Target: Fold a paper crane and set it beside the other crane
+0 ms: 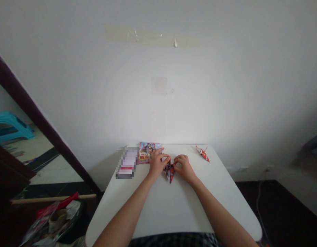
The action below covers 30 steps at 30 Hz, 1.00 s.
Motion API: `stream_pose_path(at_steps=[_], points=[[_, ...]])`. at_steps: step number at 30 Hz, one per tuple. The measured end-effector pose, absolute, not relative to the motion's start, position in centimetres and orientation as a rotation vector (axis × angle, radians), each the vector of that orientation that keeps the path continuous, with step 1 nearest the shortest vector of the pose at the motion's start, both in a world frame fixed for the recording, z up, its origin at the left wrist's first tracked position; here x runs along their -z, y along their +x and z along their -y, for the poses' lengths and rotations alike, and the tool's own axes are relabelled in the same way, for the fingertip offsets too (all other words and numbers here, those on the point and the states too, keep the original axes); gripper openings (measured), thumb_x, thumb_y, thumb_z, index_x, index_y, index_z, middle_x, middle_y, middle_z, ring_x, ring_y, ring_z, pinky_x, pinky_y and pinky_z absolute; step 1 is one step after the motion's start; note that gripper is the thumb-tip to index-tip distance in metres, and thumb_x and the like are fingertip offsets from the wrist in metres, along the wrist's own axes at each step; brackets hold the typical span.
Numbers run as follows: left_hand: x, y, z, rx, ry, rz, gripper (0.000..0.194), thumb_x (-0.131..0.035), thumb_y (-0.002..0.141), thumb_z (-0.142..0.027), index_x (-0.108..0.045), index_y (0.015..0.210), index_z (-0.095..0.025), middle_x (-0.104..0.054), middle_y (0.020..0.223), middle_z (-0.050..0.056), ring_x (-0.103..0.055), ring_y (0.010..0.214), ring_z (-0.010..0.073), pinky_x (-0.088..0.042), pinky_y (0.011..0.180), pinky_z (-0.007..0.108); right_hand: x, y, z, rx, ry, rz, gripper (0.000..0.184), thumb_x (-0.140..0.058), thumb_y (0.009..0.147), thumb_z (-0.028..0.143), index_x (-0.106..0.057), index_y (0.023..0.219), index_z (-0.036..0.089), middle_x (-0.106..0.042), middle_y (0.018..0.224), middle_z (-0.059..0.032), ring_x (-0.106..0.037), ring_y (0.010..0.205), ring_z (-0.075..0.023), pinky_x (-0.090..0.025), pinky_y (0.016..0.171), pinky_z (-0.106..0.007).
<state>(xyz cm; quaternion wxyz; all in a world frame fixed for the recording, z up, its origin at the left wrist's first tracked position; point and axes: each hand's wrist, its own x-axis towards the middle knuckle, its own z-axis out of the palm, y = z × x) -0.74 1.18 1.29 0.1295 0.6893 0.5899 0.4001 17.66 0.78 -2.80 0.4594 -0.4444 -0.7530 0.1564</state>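
A small piece of folded printed paper (169, 176), diamond-shaped with a pointed lower end, lies on the white table between my hands. My left hand (156, 163) has its thumb and index finger together at the paper's upper left edge, while its other fingers stretch over a printed flyer. At the upper right edge, my right hand (183, 167) pinches the paper with bent fingers. Part of the paper is hidden under the fingertips. The colourful flyer (144, 147) lies flat beyond my left hand. A folded paper crane (202, 153) in red and white rests at the back right.
A blurred-out phone (127, 163) lies at the left of the white table (174, 212), which stands against a wall (212, 85). On the floor at left is a bag of odds and ends (57, 219). A mirror (40, 154) leans there, reflecting a blue stool.
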Motion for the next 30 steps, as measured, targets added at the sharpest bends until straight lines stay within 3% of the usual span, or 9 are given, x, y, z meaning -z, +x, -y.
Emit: stream_pose_path(at_steps=[4,9,15,22,30], points=[[-1.2,-0.4,-1.0,-1.118,2.043,-1.69,0.006,-0.081,0.075,-0.031,-0.08,0.08,-0.03,-0.065,0.135,0.003,-0.047,0.133,0.032,-0.021,0.118,0.065,2.9,17.9,-0.8,-0.391,-1.093,1.863,0.006,-0.068,0.08,0.018,-0.068,0.079,0.023,-0.067,0.098,-0.0068,-0.055,0.106,-0.025,-0.042,0.099,-0.044],[-1.0,-0.4,-1.0,-1.109,2.082,-1.636,0.005,-0.079,0.076,-0.03,-0.078,0.074,-0.026,-0.066,0.135,0.004,-0.048,0.132,0.0331,-0.018,0.117,0.07,3.0,17.9,-0.9,-0.395,-1.087,1.867,0.004,-0.068,0.081,0.019,-0.068,0.08,0.023,-0.067,0.098,-0.0067,-0.055,0.107,-0.0247,-0.042,0.099,-0.043],[0.0,-0.2,-1.4,-1.24,2.068,-1.583,0.011,-0.072,0.083,-0.031,-0.079,0.075,-0.025,-0.068,0.129,0.005,-0.05,0.13,0.0301,-0.024,0.118,0.064,2.7,17.8,-0.8,-0.399,-1.112,1.854,0.006,-0.066,0.08,0.017,-0.068,0.081,0.022,-0.067,0.097,-0.0059,-0.054,0.106,-0.0243,-0.041,0.1,-0.044],[0.4,-0.3,-1.6,-1.372,2.058,-1.548,0.006,-0.075,0.081,-0.031,-0.078,0.079,-0.027,-0.067,0.129,0.004,-0.054,0.125,0.0267,-0.032,0.115,0.055,2.7,17.8,-0.8,-0.409,-1.105,1.853,0.005,-0.067,0.079,0.018,-0.068,0.08,0.022,-0.068,0.098,-0.0064,-0.055,0.106,-0.0244,-0.042,0.1,-0.043],[0.4,-0.2,-1.5,-1.39,2.072,-1.542,0.011,-0.07,0.086,-0.033,-0.078,0.08,-0.028,-0.068,0.127,0.003,-0.055,0.124,0.0244,-0.034,0.114,0.051,2.6,17.9,-0.7,-0.355,-1.104,1.879,0.008,-0.067,0.079,0.014,-0.067,0.08,0.022,-0.068,0.096,-0.006,-0.056,0.104,-0.0239,-0.043,0.098,-0.043]])
